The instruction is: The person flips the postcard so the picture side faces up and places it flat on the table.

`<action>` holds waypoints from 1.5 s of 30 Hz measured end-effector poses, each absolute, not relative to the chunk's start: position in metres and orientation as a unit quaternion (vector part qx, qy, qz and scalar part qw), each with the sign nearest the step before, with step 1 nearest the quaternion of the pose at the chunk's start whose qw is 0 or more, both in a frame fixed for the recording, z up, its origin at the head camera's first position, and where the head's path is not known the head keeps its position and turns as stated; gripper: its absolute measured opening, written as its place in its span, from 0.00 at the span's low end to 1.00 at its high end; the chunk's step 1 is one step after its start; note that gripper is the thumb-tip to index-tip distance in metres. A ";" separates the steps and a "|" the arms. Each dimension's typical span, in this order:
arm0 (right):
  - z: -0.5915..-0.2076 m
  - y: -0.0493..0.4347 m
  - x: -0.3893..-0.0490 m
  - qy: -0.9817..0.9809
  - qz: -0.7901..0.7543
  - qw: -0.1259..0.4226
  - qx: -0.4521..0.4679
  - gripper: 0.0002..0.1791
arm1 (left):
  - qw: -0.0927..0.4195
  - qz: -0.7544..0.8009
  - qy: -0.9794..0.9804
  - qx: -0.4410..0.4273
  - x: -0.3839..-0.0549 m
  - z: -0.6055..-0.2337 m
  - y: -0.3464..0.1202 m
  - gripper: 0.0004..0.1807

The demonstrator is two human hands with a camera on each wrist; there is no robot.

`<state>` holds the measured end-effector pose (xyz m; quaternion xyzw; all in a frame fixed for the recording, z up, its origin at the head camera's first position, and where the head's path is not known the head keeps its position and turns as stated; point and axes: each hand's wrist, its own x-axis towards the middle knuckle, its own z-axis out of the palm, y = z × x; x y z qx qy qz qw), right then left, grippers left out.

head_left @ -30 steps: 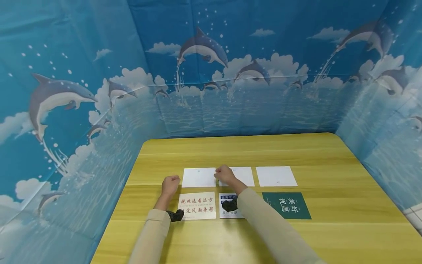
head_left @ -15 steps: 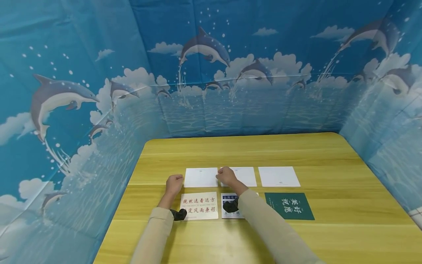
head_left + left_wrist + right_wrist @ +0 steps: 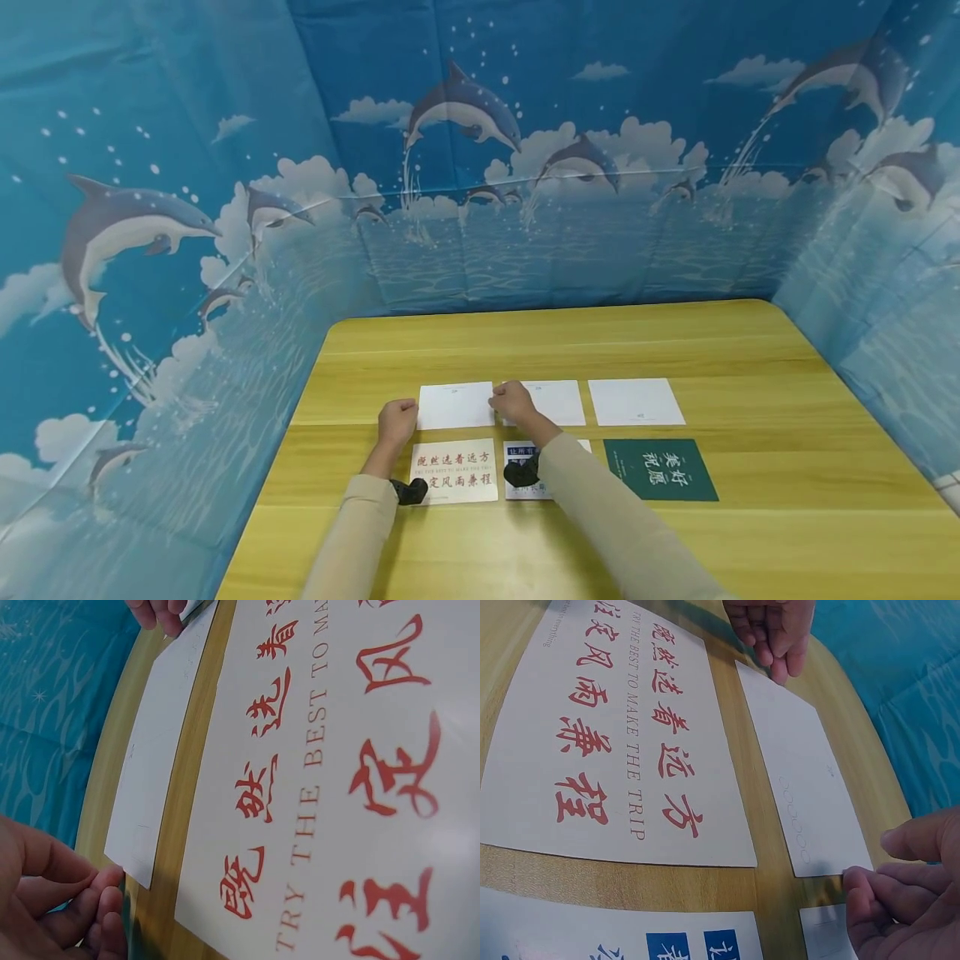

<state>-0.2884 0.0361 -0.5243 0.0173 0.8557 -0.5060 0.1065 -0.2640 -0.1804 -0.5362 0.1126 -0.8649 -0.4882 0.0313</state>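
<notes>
A blank-looking white postcard [image 3: 455,406] with faint circles and small print lies at the left of the back row. At its left end my left hand [image 3: 397,420] pinches the edge by a corner; the thumb meets the curled fingers in the left wrist view. At its right end my right hand [image 3: 514,402] touches the edge with bent fingertips, its thumb [image 3: 900,838] standing apart. Nearer lies a cream postcard [image 3: 453,471] with red lettering. My right hand partly covers a second white postcard [image 3: 555,402].
A third white postcard [image 3: 636,402] lies to the right. In the front row are a blue-and-white card [image 3: 519,451], partly under my right wrist, and a dark green card [image 3: 660,469]. A dolphin-print curtain [image 3: 480,242] surrounds the yellow wooden table [image 3: 570,342].
My left hand has come in to the left end of the white postcard. The postcard has turned slightly and shifted. My right hand stays at the right end.
</notes>
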 end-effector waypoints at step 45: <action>-0.529 0.042 -0.287 0.793 -0.599 0.088 0.063 0.23 | 0.067 -0.507 -0.848 0.137 -0.264 -0.538 -0.182 0.11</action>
